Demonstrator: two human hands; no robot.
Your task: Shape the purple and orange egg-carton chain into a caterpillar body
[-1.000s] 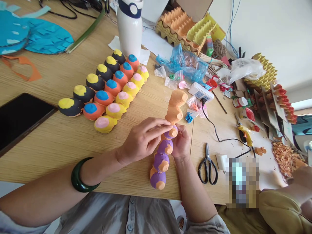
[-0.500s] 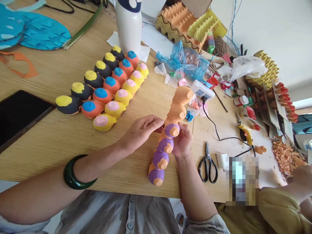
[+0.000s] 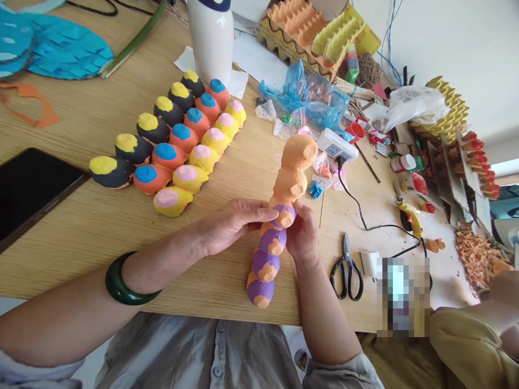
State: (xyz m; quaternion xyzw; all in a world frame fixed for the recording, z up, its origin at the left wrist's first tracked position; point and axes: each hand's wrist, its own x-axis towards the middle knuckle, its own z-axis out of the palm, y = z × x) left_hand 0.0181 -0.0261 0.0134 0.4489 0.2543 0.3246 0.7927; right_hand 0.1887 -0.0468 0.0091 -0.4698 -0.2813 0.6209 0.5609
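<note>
Between my hands is an egg-carton strip [image 3: 290, 186] of rounded bumps, held tilted over the table. Its upper bumps are plain orange; the lower ones are purple with orange tips. My left hand [image 3: 233, 224] is closed on its left side, the thumb lying on the uppermost purple bump. From the right, my right hand [image 3: 304, 232] grips the strip's edge, with some fingers hidden behind it. To the left lie similar strips: a black one with yellow tops [image 3: 133, 148], an orange one with blue tops [image 3: 184, 139] and a yellow one with pink tops [image 3: 203, 156].
Black-handled scissors [image 3: 346, 270] lie right of my right hand. Beyond are a power strip [image 3: 337, 145], a blue plastic bag [image 3: 312, 97] and egg trays [image 3: 300, 38]. A white bottle [image 3: 211, 43] stands behind the strips; a phone [image 3: 36, 189] lies left. Another person's arm [image 3: 478, 319] is at right.
My left thumb has moved from the strip's edge onto the uppermost purple bump. The strip has turned slightly, and my right hand still holds it.
</note>
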